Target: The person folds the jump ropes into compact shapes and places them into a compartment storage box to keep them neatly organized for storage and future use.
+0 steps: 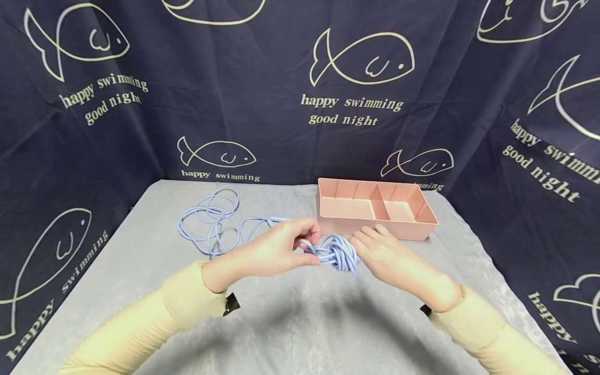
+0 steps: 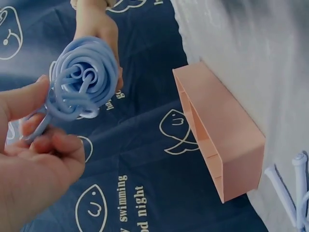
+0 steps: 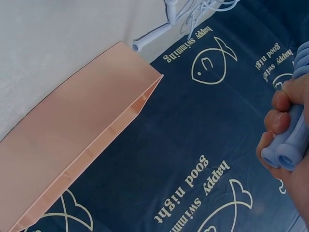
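A light blue jump rope (image 1: 344,255) is wound into a thick bundle, held up between both hands over the front of the table. My right hand (image 1: 391,258) grips its two handles (image 3: 286,140), their hollow ends pointing out of the fist in the right wrist view. With thumb and fingers my left hand (image 1: 278,247) pinches a length of the cord (image 2: 42,126) at the other end of the bundle. The wound coils (image 2: 89,72) face the left wrist camera. A second light blue jump rope (image 1: 211,211) lies in loose loops at the table's back left.
Behind the right hand stands a pink box (image 1: 370,226) with a divider (image 1: 380,202) making two compartments. The second rope's handles (image 3: 153,37) lie near the box's left end. A grey cloth (image 1: 140,271) covers the table, and dark printed curtains (image 1: 281,104) hang around it.
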A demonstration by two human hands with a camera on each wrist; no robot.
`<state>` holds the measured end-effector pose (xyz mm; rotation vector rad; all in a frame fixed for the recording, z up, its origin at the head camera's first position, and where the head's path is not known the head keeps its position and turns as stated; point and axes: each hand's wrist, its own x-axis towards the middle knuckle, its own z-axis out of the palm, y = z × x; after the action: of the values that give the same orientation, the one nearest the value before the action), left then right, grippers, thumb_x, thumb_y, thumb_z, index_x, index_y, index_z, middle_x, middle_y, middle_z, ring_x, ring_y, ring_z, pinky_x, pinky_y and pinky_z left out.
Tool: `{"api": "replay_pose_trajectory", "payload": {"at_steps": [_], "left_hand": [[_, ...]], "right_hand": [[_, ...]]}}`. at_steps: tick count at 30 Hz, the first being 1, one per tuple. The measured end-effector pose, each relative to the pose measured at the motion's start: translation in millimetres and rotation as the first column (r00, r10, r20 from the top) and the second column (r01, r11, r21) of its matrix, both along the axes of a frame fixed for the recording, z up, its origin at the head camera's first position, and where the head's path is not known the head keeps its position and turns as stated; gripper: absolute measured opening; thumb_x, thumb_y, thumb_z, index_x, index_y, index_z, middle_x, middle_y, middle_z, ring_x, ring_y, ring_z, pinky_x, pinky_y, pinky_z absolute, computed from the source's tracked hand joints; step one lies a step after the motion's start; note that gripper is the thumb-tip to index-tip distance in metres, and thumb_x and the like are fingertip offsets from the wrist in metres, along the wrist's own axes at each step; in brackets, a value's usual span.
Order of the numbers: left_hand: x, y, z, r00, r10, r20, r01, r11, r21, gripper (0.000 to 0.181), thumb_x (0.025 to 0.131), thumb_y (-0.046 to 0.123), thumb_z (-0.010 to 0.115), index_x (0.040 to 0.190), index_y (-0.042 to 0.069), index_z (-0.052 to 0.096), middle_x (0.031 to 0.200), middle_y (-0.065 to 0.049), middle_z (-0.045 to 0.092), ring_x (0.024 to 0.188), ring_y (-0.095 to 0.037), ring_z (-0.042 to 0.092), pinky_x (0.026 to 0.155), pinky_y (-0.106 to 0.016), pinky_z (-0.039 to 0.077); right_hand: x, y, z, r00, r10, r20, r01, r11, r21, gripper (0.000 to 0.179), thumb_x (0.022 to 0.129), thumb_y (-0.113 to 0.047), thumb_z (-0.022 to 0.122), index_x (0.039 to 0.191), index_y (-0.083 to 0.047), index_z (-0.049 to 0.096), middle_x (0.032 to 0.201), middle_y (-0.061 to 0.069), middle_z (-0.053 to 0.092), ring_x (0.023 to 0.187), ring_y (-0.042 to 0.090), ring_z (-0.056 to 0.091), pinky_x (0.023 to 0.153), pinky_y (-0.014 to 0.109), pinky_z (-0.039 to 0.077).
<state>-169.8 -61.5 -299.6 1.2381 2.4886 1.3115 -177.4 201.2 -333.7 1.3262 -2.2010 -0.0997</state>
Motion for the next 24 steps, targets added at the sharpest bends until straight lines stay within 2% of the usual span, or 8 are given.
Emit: {"api": "replay_pose_trajectory", "payload": {"at_steps": [4,6,8,12,14,18,20,24], "left_hand": [[2.6,2.1,-2.9,0.992,0.111,0.057,-0.113,0.993,0.04,0.039,0.068,0.008,0.082,0.083,0.013,0.046,0.072,0.003,0.045,0.063,-0.004,0.046,0.06,-0.018,0.044],[4.0,3.1,-5.9,0.98,0.193,0.036,-0.194,0.98,0.029,0.044,0.066,0.012,0.084,0.083,0.014,0.044,0.072,0.004,0.045,0.06,-0.003,0.046,0.058,-0.019,0.045],[5.0,3.8,-9.6,0.958,0.285,-0.033,-0.285,0.958,0.01,0.048,0.062,0.02,0.087,0.082,0.016,0.043,0.069,0.006,0.043,0.055,-0.002,0.042,0.052,-0.019,0.04],[2.1,2.0,-17.8,0.883,0.398,-0.25,-0.413,0.911,-0.007,0.055,0.056,0.037,0.088,0.082,0.018,0.044,0.061,0.009,0.04,0.053,-0.005,0.036,0.05,-0.022,0.03],[-2.5,0.7,-20.5,0.875,0.386,-0.291,-0.398,0.917,0.019,0.055,0.055,0.038,0.088,0.083,0.018,0.046,0.063,0.009,0.043,0.055,-0.005,0.038,0.052,-0.021,0.033],[-14.8,-2.5,-21.0,0.911,0.276,-0.307,-0.262,0.961,0.086,0.048,0.063,0.028,0.087,0.09,0.014,0.05,0.073,0.003,0.051,0.063,-0.009,0.044,0.059,-0.022,0.038],[-20.6,-4.1,-20.1,0.922,0.221,-0.318,-0.198,0.975,0.104,0.041,0.069,0.021,0.084,0.094,0.011,0.053,0.08,0.001,0.055,0.07,-0.011,0.047,0.065,-0.024,0.041],[-29.3,-8.3,-17.3,0.925,0.155,-0.347,-0.126,0.987,0.104,0.035,0.077,0.01,0.076,0.108,0.007,0.058,0.098,-0.004,0.06,0.083,-0.015,0.053,0.078,-0.028,0.045]], "right_hand": [[-2.3,1.9,-1.6,1.0,0.0,0.011,0.0,1.0,-0.025,0.018,0.09,-0.003,0.036,0.096,-0.007,0.053,0.078,0.001,0.047,0.071,0.019,0.044,0.067,0.031,0.033],[-3.1,2.9,-2.0,1.0,0.0,0.027,0.001,0.999,-0.039,0.018,0.09,-0.003,0.038,0.097,-0.008,0.053,0.078,0.001,0.049,0.072,0.019,0.046,0.068,0.031,0.035],[-3.8,4.1,-2.7,0.999,-0.001,0.038,0.002,0.999,-0.051,0.018,0.088,-0.002,0.041,0.1,-0.007,0.054,0.08,0.001,0.05,0.074,0.019,0.047,0.069,0.032,0.037],[-5.9,4.7,-4.8,0.999,-0.019,0.05,0.022,0.998,-0.058,0.02,0.085,-0.002,0.047,0.103,-0.005,0.054,0.082,0.002,0.052,0.075,0.02,0.049,0.072,0.034,0.04],[-8.3,4.1,-6.5,0.996,-0.057,0.07,0.062,0.996,-0.059,0.019,0.082,-0.002,0.052,0.1,-0.005,0.054,0.081,0.002,0.053,0.074,0.021,0.05,0.071,0.035,0.04],[-15.1,4.4,-9.9,0.976,-0.165,0.14,0.175,0.983,-0.063,0.022,0.077,-0.003,0.062,0.097,-0.006,0.052,0.082,0.004,0.056,0.079,0.026,0.057,0.07,0.038,0.041],[-18.5,5.4,-10.6,0.96,-0.214,0.179,0.228,0.972,-0.063,0.025,0.076,-0.007,0.063,0.1,-0.004,0.053,0.085,0.007,0.058,0.082,0.028,0.059,0.069,0.04,0.041],[-26.5,8.9,-7.8,0.908,-0.278,0.314,0.317,0.945,-0.077,0.033,0.078,-0.011,0.059,0.109,-0.001,0.051,0.089,0.009,0.059,0.084,0.029,0.058,0.072,0.045,0.043]]}}
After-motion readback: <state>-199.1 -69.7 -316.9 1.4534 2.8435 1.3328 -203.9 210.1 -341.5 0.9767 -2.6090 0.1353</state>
